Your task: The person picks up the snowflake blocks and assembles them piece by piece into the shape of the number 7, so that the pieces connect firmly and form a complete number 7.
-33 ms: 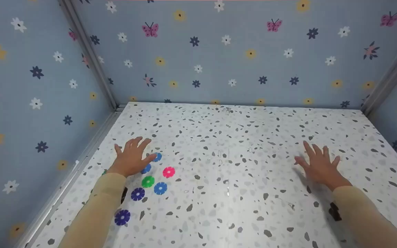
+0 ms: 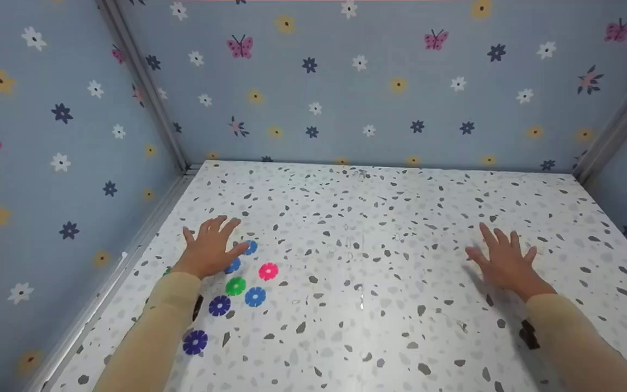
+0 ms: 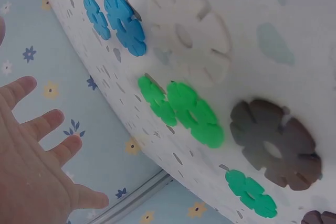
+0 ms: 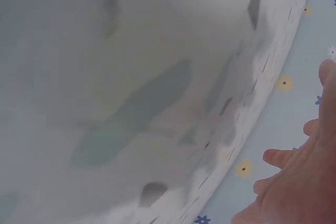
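Note:
My left hand [image 2: 209, 250], fingers spread, is over the left side of the table, holding nothing. Flat notched plastic discs lie under and beside it: a pink disc [image 2: 274, 268], a green disc [image 2: 228, 286], a blue disc [image 2: 249, 297] and dark purple discs [image 2: 213, 306]. Its thumb overlaps another blue disc [image 2: 252, 251] in the head view. The left wrist view also shows a white disc [image 3: 210, 35], a dark brown disc [image 3: 251, 127] and a teal disc [image 3: 239, 180]. Far to the right, my right hand [image 2: 509, 267] is spread above bare tabletop, with nothing in it.
The speckled white table [image 2: 368, 228] is enclosed by blue panels [image 2: 368, 92] printed with flowers and butterflies at the back and both sides. A metal rail [image 2: 145, 218] runs along the left edge. My left forearm hides part of the table.

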Demonstrator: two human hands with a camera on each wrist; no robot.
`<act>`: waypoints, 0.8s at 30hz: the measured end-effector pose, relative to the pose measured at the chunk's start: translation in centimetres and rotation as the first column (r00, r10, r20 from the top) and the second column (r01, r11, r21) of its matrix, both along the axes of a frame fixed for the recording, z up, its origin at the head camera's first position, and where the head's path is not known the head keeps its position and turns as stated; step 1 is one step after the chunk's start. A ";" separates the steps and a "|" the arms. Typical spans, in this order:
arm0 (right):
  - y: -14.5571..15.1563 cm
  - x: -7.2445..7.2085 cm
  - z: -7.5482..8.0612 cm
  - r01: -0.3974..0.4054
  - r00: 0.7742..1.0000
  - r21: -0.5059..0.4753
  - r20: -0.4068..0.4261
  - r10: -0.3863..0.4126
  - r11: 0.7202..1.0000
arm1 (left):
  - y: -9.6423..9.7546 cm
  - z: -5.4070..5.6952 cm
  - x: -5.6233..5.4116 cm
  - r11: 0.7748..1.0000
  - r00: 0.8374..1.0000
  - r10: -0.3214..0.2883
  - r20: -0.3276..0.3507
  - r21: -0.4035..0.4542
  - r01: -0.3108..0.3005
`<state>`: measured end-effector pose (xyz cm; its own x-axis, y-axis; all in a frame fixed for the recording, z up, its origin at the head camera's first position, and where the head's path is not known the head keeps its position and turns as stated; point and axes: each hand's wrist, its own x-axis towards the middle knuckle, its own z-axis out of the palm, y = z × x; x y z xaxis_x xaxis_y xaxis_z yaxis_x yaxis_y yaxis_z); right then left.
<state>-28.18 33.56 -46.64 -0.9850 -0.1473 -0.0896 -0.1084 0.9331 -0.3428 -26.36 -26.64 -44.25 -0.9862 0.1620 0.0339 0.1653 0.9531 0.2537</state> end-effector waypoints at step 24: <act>-20.2 -1.3 1.9 -0.485 0.852 -0.042 -0.246 0.462 0.873 | 0.8 1.1 4.3 0.997 0.997 -0.077 -0.008 -0.016 0.077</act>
<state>-29.49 13.32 -44.72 -0.7855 -0.5974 0.1616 -0.6122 0.7117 -0.3445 -22.01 -25.87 -43.12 -0.9705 0.2380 0.0390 0.2404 0.9413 0.2370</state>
